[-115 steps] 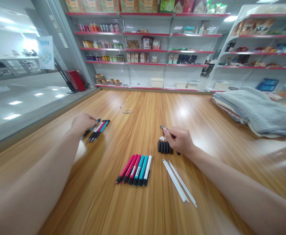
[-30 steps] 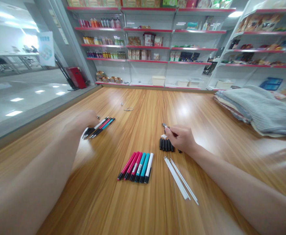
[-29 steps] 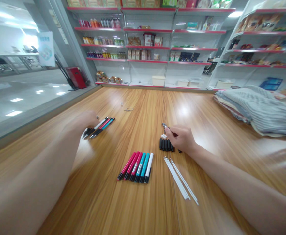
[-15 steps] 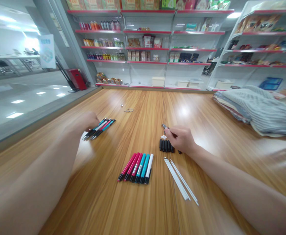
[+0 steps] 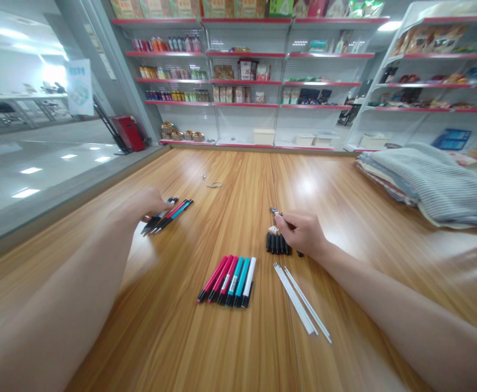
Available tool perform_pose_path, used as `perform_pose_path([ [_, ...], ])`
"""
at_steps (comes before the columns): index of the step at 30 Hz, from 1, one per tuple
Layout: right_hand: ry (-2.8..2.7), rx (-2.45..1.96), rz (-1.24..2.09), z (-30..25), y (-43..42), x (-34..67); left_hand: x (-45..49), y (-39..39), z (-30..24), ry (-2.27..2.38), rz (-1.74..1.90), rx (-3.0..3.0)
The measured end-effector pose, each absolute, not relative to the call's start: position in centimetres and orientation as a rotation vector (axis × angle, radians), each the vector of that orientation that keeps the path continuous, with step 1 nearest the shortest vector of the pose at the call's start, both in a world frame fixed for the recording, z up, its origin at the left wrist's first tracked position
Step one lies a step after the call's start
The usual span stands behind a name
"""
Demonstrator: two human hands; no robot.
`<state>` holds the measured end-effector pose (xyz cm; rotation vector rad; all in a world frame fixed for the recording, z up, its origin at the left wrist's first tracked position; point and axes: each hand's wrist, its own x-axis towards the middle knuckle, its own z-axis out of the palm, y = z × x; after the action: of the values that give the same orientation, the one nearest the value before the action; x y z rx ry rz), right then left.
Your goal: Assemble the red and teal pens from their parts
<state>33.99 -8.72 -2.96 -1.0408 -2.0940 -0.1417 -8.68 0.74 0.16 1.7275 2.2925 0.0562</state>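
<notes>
My left hand is over a bundle of assembled pens, its curled fingers gripping the left side and hiding part of the barrels. My right hand rests on the table with its fingers closed; whatever is in them is hidden. By its fingertips lie small metal pieces, perhaps springs, and small white pieces. Just below is a row of short black grips, partly covered by the hand. Pink, blue and white pen barrels lie side by side at the middle. White refills lie to their right.
A thin looped strip and a tiny object lie farther back on the wooden table. Folded striped cloths are stacked at the right. Shelves of goods stand beyond the table.
My left hand has shifted slightly right onto the pens and now covers more of the left ones. My right hand stays in place.
</notes>
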Motion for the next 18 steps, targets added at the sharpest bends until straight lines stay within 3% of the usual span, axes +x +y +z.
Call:
perform_pose_path([
  [18, -2.109, -1.052, -0.150, -2.9, -8.8, 34.0, -6.6, -0.4, 1.1, 2.254, -0.028, 1.611],
])
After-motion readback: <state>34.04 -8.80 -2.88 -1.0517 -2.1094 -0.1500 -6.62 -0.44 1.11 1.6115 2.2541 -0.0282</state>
